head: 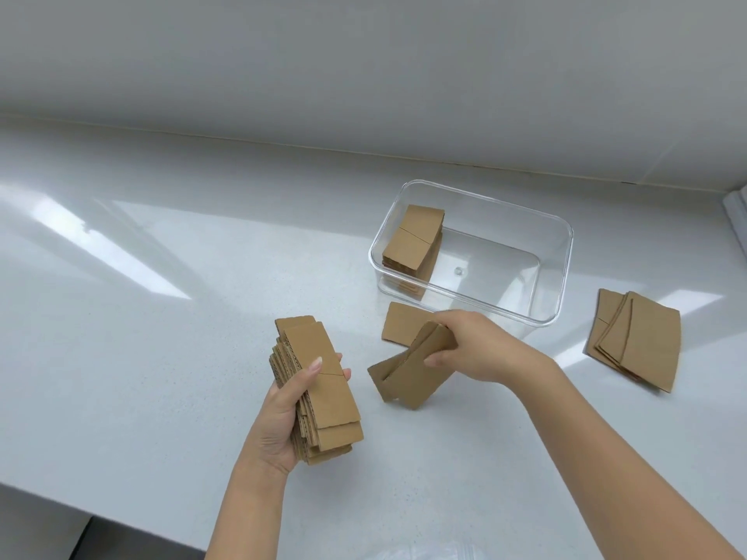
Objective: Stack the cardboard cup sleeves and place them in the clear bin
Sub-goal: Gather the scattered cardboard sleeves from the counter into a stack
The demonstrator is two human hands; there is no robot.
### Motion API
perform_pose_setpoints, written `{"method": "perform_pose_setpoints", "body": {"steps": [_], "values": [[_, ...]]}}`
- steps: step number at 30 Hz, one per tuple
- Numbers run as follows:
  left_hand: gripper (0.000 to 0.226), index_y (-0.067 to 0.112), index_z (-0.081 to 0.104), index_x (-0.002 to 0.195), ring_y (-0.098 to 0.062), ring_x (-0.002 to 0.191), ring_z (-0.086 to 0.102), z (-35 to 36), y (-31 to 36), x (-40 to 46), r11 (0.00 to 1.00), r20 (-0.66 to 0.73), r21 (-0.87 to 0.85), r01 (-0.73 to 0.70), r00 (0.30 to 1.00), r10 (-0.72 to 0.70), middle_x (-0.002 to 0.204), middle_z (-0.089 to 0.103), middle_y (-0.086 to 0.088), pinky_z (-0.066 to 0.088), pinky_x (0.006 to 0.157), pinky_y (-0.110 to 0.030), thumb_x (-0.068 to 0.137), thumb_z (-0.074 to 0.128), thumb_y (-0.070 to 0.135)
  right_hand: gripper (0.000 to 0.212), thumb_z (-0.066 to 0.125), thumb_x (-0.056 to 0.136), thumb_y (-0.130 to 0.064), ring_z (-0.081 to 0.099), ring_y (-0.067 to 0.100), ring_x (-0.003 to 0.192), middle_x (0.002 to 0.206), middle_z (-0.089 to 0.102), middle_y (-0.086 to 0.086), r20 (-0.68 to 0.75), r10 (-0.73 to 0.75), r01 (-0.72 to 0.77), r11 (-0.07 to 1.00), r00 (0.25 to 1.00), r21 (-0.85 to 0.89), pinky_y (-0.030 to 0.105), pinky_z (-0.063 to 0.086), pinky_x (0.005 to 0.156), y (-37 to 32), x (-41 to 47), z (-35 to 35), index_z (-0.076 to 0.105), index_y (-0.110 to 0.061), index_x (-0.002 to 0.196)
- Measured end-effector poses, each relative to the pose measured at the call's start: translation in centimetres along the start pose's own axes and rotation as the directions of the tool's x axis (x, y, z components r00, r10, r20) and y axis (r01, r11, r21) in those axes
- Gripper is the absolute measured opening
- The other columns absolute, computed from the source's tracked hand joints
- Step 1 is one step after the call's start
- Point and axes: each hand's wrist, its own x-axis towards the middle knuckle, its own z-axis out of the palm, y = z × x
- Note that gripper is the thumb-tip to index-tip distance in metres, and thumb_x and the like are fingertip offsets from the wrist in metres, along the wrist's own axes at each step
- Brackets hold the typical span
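Note:
My left hand [283, 414] grips a thick stack of brown cardboard cup sleeves [323, 394], held above the white counter. To its right, my right hand [473, 345] pinches a few fanned sleeves [412, 373] whose lower edges are at the counter. One flat sleeve [404, 327] lies just behind them, in front of the clear bin [562, 276]. A stack of sleeves [412, 244] stands inside the bin at its left end. Several loose sleeves [634, 341] lie fanned on the counter to the bin's right.
The white counter [161, 317] meets a pale wall at the back. Its front edge runs across the lower left, with dark floor beyond. A crumpled clear plastic item [424, 553] shows at the bottom edge.

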Motion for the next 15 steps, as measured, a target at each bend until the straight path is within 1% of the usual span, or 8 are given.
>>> {"method": "perform_pose_setpoints", "body": {"steps": [2, 3, 5, 8, 10, 11, 13, 15], "values": [[0.095, 0.014, 0.064, 0.111, -0.023, 0.086, 0.073, 0.1, -0.1, -0.1, 1.0, 0.003, -0.007, -0.002, 1.0, 0.002, 0.1, 0.076, -0.007, 0.059, 0.058, -0.036, 0.024, 0.094, 0.04, 0.02, 0.069, 0.081, -0.026, 0.058, 0.019, 0.095, 0.102, 0.064, -0.002, -0.001, 0.061, -0.061, 0.998, 0.998, -0.003, 0.029, 0.047, 0.076, 0.6, 0.2, 1.0, 0.061, -0.021, 0.099], [0.095, 0.014, 0.064, 0.111, -0.024, 0.087, 0.073, 0.1, -0.2, -0.2, 1.0, 0.002, -0.007, 0.001, 1.0, -0.001, 0.101, 0.075, -0.007, 0.058, 0.058, -0.036, 0.024, 0.094, 0.039, 0.024, 0.069, 0.081, -0.028, 0.059, 0.02, 0.098, 0.105, 0.065, -0.001, -0.013, 0.09, -0.09, 0.996, 0.996, -0.018, 0.031, 0.048, 0.079, 1.0, 0.0, 1.4, 0.061, -0.02, 0.102], [0.096, 0.013, 0.063, 0.112, -0.024, 0.087, 0.073, 0.0, -0.2, -0.2, 1.0, 0.0, -0.012, 0.003, 1.0, -0.003, 0.101, 0.075, -0.008, 0.059, 0.059, -0.037, 0.025, 0.094, 0.039, 0.027, 0.067, 0.081, -0.033, 0.058, 0.021, 0.1, 0.107, 0.065, -0.001, -0.027, 0.127, -0.128, 0.991, 0.992, -0.043, 0.034, 0.049, 0.083, 1.1, -0.4, 2.0, 0.06, -0.021, 0.105], [0.095, 0.013, 0.064, 0.11, -0.023, 0.087, 0.073, 0.1, -0.5, 0.0, 1.0, 0.009, -0.02, 0.009, 1.0, -0.009, 0.101, 0.075, -0.007, 0.059, 0.059, -0.037, 0.024, 0.094, 0.039, 0.028, 0.066, 0.081, -0.035, 0.059, 0.022, 0.1, 0.106, 0.064, -0.001, 0.014, 0.147, -0.146, 0.987, 0.989, -0.063, 0.035, 0.05, 0.085, 0.9, -1.2, 2.9, 0.06, -0.022, 0.105], [0.093, 0.013, 0.066, 0.107, -0.023, 0.086, 0.073, 0.4, -0.5, 0.1, 1.0, 0.022, -0.01, 0.01, 1.0, -0.01, 0.099, 0.076, -0.008, 0.059, 0.059, -0.037, 0.022, 0.094, 0.04, 0.023, 0.067, 0.08, -0.034, 0.059, 0.022, 0.094, 0.1, 0.063, -0.001, 0.021, 0.151, -0.149, 0.987, 0.988, -0.064, 0.035, 0.051, 0.08, 0.8, -1.5, 3.2, 0.059, -0.02, 0.096], [0.092, 0.013, 0.066, 0.106, -0.022, 0.087, 0.073, 0.6, -0.5, 0.0, 1.0, 0.03, -0.002, 0.007, 1.0, -0.007, 0.098, 0.076, -0.008, 0.059, 0.059, -0.037, 0.022, 0.094, 0.041, 0.018, 0.068, 0.08, -0.032, 0.059, 0.02, 0.088, 0.093, 0.06, -0.002, 0.018, 0.144, -0.143, 0.988, 0.989, -0.053, 0.033, 0.05, 0.073, 0.7, -1.7, 3.0, 0.056, -0.02, 0.085], [0.093, 0.012, 0.065, 0.107, -0.022, 0.086, 0.073, 0.7, -0.3, -0.1, 1.0, 0.04, 0.006, -0.002, 0.999, 0.001, 0.097, 0.076, -0.008, 0.059, 0.059, -0.038, 0.023, 0.093, 0.041, 0.027, 0.072, 0.078, -0.025, 0.056, 0.017, 0.074, 0.079, 0.054, -0.005, 0.028, 0.126, -0.126, 0.992, 0.992, 0.0, 0.028, 0.045, 0.061, 0.5, -1.7, 2.3, 0.047, -0.023, 0.067], [0.095, 0.011, 0.065, 0.109, -0.022, 0.085, 0.073, 0.6, -0.3, -0.1, 1.0, 0.037, -0.002, -0.004, 0.999, 0.004, 0.097, 0.076, -0.008, 0.06, 0.059, -0.038, 0.023, 0.093, 0.041, 0.03, 0.076, 0.074, -0.019, 0.056, 0.016, 0.071, 0.075, 0.054, -0.006, 0.073, 0.093, -0.093, 0.996, 0.993, -0.005, 0.026, 0.046, 0.058, 0.1, -1.5, 1.2, 0.048, -0.024, 0.062]]}}
